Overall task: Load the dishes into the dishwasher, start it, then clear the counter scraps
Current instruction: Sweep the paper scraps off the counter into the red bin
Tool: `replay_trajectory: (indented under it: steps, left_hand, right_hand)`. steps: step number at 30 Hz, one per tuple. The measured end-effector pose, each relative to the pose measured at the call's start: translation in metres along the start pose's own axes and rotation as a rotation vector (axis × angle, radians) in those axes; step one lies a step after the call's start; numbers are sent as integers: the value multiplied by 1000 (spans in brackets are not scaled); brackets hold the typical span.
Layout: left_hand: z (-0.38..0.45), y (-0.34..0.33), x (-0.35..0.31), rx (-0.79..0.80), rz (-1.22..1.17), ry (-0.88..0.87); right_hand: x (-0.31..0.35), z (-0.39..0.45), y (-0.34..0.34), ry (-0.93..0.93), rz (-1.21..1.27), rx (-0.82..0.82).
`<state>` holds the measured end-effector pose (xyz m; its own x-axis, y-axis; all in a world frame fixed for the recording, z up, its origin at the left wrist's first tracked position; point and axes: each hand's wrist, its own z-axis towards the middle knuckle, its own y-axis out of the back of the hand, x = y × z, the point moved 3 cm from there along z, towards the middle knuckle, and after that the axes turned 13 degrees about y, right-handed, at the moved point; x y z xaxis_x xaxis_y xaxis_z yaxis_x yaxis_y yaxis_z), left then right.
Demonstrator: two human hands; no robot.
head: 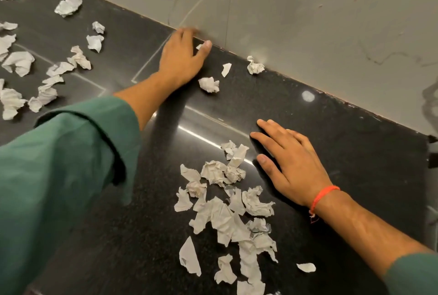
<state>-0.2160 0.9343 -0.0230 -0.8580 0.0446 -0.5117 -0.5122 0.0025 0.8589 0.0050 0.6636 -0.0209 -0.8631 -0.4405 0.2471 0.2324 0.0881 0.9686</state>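
The polished black speckled stone worktop (320, 128) fills most of the view, its glossy surface catching streaks of light, and it meets a smooth pale grey wall (308, 10) along a straight back edge. No container shows anywhere; the scraps lie loose on the stone. The largest heap of crumpled white paper scraps (227, 209) sits near the front between the two arms, its torn and wrinkled pieces overlapping. A second scatter of crumpled white paper pieces (47, 74) spreads over the far left of the worktop, the pieces mostly apart from each other. The loose green fabric sleeve (64, 176) covers the left arm down to the forearm. The left hand (181, 57) reaches to the back edge by the wall, blurred, with its fingers (206, 46) bent down onto the stone beside a tiny paper bit; I cannot tell whether they pinch it. The right hand (294, 164) lies flat on the worktop just right of the front heap, fingers straight and spread, holding nothing, with a thin orange thread band (324, 196) round the wrist. Three small paper pieces lie near the left hand: a tight wad (209, 84), a twisted wad (254, 65) against the wall, and a flat torn sliver (226, 69) between them.
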Motion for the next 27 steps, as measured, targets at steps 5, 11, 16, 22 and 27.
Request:
replay_trajectory:
  steps: [5,11,16,22,27]
  left_hand:
    - [-16,-13,-18,54,48,-228]
    - [-115,-10,-33,374,-20,-663]
    - [-109,-8,-41,290,-75,-662]
    - [-49,-42,-79,204,-19,-463]
    - [-66,-36,-80,282,-64,-463]
  right_hand:
    - [-2,3,-1,-2,-1,3]
    - [-1,2,0,-4,-15,9]
    - [-2,2,-1,0,-18,5]
    - [-2,2,1,3,-18,9]
    - [-3,2,0,1,-27,-8]
